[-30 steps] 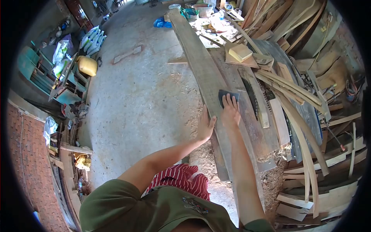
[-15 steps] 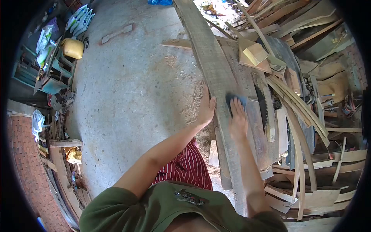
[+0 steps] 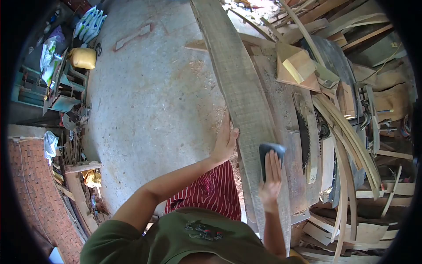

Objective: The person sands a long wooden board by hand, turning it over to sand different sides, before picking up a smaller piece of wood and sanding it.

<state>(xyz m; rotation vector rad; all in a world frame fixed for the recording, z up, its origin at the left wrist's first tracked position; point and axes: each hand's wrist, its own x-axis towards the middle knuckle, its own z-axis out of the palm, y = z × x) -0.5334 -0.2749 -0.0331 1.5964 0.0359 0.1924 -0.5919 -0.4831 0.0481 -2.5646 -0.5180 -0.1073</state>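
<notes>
A long grey-brown plank (image 3: 239, 79) runs from the top of the view down past my right side. My left hand (image 3: 225, 141) rests against its left edge, fingers and thumb apart, with nothing held. On the plank's face, my right hand (image 3: 271, 174) presses a dark, flat, rounded block (image 3: 273, 149), its fingers lying together over it. Pale streaks mark the wood around the block.
Right of the plank lie a toothed saw blade (image 3: 303, 132), bent wood strips (image 3: 347, 132) and an angular wooden piece (image 3: 296, 68). A yellow container (image 3: 82, 58) stands at the left on the concrete floor (image 3: 140, 101). Bricks (image 3: 44, 189) show at lower left.
My right hand has slid down the plank toward my body with the dark block. My left hand stays at the plank's edge. The view has shifted slightly.
</notes>
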